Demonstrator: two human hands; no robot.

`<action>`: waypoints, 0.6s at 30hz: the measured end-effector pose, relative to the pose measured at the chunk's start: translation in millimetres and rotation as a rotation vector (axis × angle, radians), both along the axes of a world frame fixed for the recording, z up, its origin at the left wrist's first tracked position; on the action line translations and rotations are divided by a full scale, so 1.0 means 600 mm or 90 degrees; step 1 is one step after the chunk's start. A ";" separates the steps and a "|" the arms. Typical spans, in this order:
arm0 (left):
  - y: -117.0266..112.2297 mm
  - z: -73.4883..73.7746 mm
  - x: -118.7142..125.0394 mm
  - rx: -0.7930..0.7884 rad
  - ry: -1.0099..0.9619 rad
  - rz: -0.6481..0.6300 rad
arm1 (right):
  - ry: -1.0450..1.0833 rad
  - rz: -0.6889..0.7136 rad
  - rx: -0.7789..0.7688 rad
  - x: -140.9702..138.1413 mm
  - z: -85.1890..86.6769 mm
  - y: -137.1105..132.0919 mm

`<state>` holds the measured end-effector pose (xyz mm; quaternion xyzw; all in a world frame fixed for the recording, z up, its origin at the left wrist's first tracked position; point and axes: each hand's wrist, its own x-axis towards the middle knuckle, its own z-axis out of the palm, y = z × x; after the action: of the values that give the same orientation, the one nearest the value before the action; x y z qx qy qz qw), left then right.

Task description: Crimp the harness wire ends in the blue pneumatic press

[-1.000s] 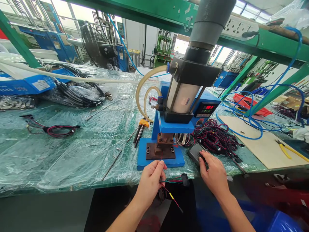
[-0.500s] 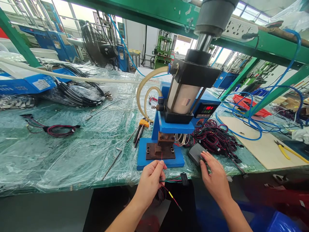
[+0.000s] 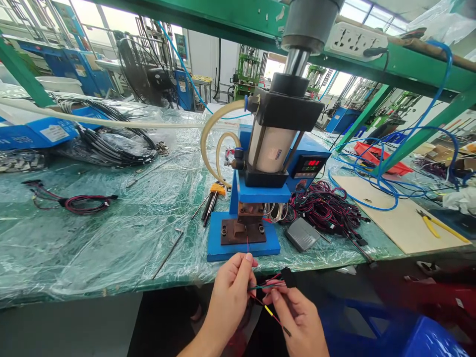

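Observation:
My left hand (image 3: 235,285) is closed in a pinch on a thin red and dark wire (image 3: 248,243), whose upper end reaches the brown metal die of the blue bench press (image 3: 243,254). Other strands of this wire harness (image 3: 265,286), green and red, run out to the right from under my fingers to a black connector (image 3: 287,276). A yellow sleeve (image 3: 268,311) sits on a lower strand ending in a dark tip. My right hand (image 3: 297,320) is closed around the harness strands just below the connector; its fingertips are partly hidden.
Right of the press lie a grey box (image 3: 303,235) and a heap of wire harnesses (image 3: 327,208). Yellow-handled pliers (image 3: 427,223) rest on a pale board (image 3: 386,223). On the left are a hex key (image 3: 167,254) and a coiled harness (image 3: 84,203). A green beam (image 3: 223,22) crosses overhead.
My right hand has left the grey box, moved down and left, and closed on the harness strands. My left hand keeps its pinch on the wire at the press. The view has shifted slightly.

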<state>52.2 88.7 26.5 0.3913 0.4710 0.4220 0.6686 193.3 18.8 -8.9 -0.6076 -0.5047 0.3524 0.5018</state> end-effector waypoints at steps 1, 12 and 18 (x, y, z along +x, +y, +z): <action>-0.005 0.002 -0.002 0.004 0.006 0.010 | 0.032 0.005 -0.012 -0.008 -0.001 -0.004; -0.027 0.012 -0.038 0.024 0.085 0.079 | 0.238 0.029 0.032 -0.036 0.029 -0.019; -0.036 0.012 -0.047 0.025 0.106 0.069 | 0.232 0.077 0.092 -0.034 0.038 -0.024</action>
<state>23.9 67.2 33.5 0.4120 0.5371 0.4328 0.5953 172.6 4.7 14.2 -0.4647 -0.4653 0.4486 0.6052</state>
